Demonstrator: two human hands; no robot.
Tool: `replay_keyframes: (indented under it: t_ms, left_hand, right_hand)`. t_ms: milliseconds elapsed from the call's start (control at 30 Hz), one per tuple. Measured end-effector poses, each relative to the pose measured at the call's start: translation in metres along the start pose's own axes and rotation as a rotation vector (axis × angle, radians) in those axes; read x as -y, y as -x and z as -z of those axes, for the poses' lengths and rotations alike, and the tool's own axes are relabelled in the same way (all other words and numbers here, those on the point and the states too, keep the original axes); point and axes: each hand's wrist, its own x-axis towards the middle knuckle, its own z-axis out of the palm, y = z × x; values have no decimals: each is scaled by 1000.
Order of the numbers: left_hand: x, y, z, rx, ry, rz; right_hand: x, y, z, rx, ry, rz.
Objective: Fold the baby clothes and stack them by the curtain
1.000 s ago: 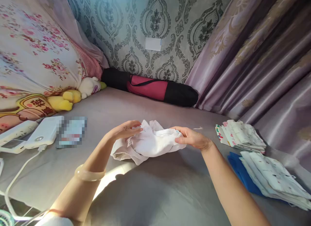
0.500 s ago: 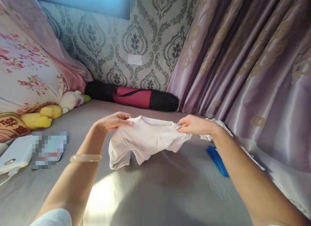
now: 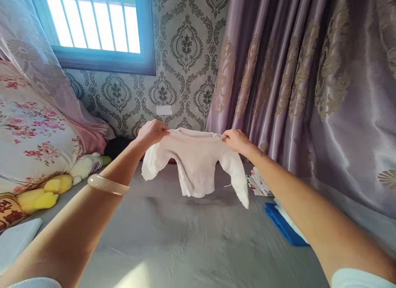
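A small pale pink long-sleeved baby shirt (image 3: 196, 164) hangs in the air above the grey bed sheet (image 3: 173, 242), stretched between my two hands. My left hand (image 3: 153, 133) pinches its left shoulder, and a pale bangle (image 3: 108, 184) circles that forearm. At the other shoulder, beside a small button at the neckline, my right hand (image 3: 237, 140) is closed on the cloth. Both sleeves dangle outward, and the hem hangs free of the sheet.
Folded patterned cloth (image 3: 260, 182) and folded blue cloth (image 3: 284, 224) lie on the right, partly behind my right arm. Plush toys (image 3: 46, 193) and a white power bank (image 3: 18, 242) are on the left. Purple curtains (image 3: 278, 73) and a barred window (image 3: 95, 24) stand beyond.
Both hands have risen and moved farther forward with the shirt, which now hangs unfolded with its sleeves and body spread. The view has tilted up, bringing the window bars into sight.
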Motion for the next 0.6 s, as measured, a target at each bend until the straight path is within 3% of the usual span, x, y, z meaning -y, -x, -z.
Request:
replay_keyframes:
  t_ms: [100,200,267,367,433,467,533,600]
  left_hand:
    - [1,-1,-9,88,103,81]
    - [4,6,-4,127,273,180]
    - [9,15,9,230,426,206]
    - [22,32,29,493,706,124]
    - [29,39,29,574,698,110]
    - [30,40,24,632,586,151]
    - [28,38,10,582,436,203]
    - [22,34,-4,491,491,141]
  right_hand:
    - [7,-1,-9,3,76,1]
    - [5,5,-8,-16,7,17]
    - [-4,13,-1,103,-178,140]
    - [-18,25,9,457,-486,443]
    - [-19,27,8,534,-522,470]
    - [-16,26,6,543,-475,433]
    - [-6,22,0,499,-394,366]
    - [5,18,-4,487,-420,378]
